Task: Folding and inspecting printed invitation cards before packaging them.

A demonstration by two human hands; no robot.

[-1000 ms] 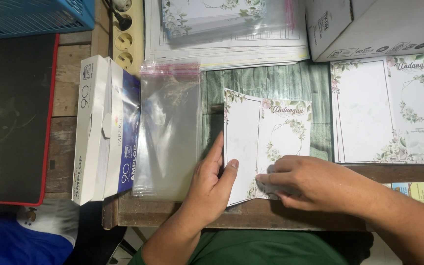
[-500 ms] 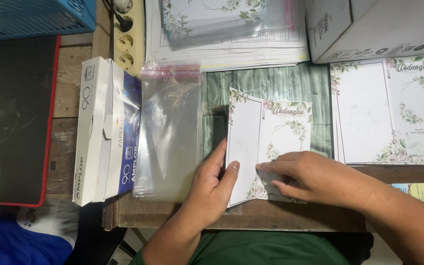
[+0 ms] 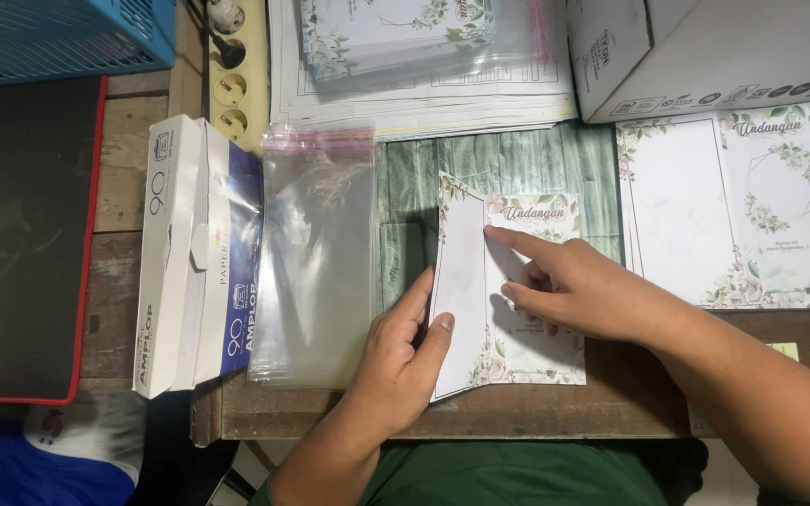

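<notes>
Down on the green wood-patterned tabletop [image 3: 414,169], a white folded card with a floral border [image 3: 508,290] is lying near the front edge. The left hand [image 3: 405,351] is resting open on the card's left flap, thumb and fingers pressing it flat rather than gripping. The right hand [image 3: 564,286] is lying over the right panel, index finger stretched out and pushing along the fold, the other fingers loosely curled and holding nothing. Just beside the left hand, a stack of clear plastic sleeves with a pink strip [image 3: 316,253] is lying against a white and blue envelope box [image 3: 194,253]. Flat printed floral sheets [image 3: 733,206] are sitting to the right, under a white cardboard box [image 3: 705,47].
</notes>
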